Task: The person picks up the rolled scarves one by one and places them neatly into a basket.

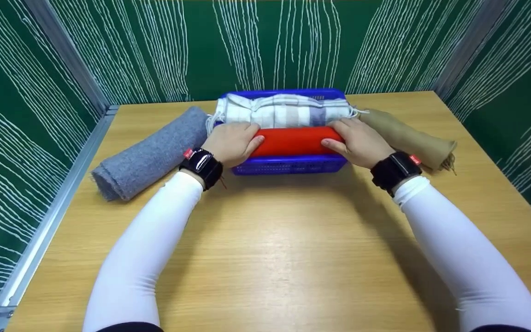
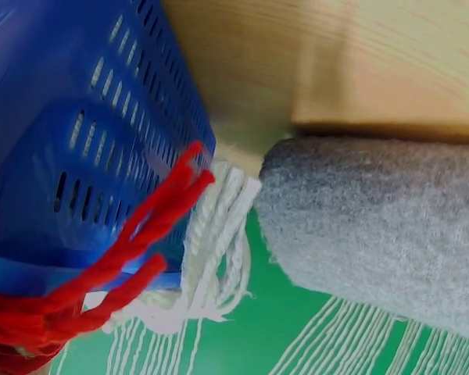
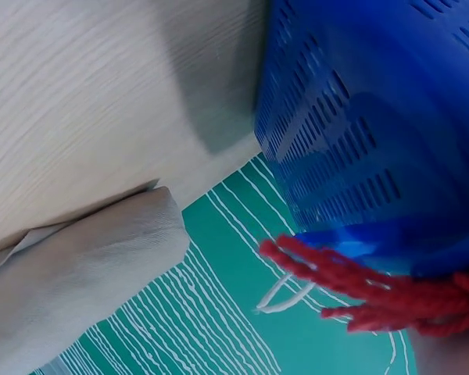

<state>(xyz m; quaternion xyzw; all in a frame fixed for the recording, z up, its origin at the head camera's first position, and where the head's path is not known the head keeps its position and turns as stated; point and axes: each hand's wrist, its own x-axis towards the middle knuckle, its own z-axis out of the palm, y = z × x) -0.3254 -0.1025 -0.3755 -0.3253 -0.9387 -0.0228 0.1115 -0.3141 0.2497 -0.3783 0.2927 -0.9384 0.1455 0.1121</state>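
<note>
A red rolled scarf (image 1: 293,142) lies along the front of a blue plastic basket (image 1: 288,166). My left hand (image 1: 231,143) grips its left end and my right hand (image 1: 362,142) its right end, thumbs on the near side. Each wrist view shows red fringe (image 2: 133,234) hanging past the hand beside the slotted basket wall. Behind the red roll, a white checked scarf (image 1: 286,110) with tasselled ends lies across the basket. How deep the red roll sits is hard to tell, since the hands cover its ends.
A grey rolled cloth (image 1: 155,154) lies slanted on the wooden table (image 1: 284,240) left of the basket. To the right is a tan rolled scarf (image 1: 406,136) with fringe. Green panels (image 1: 265,46) with white lines stand behind and at both sides.
</note>
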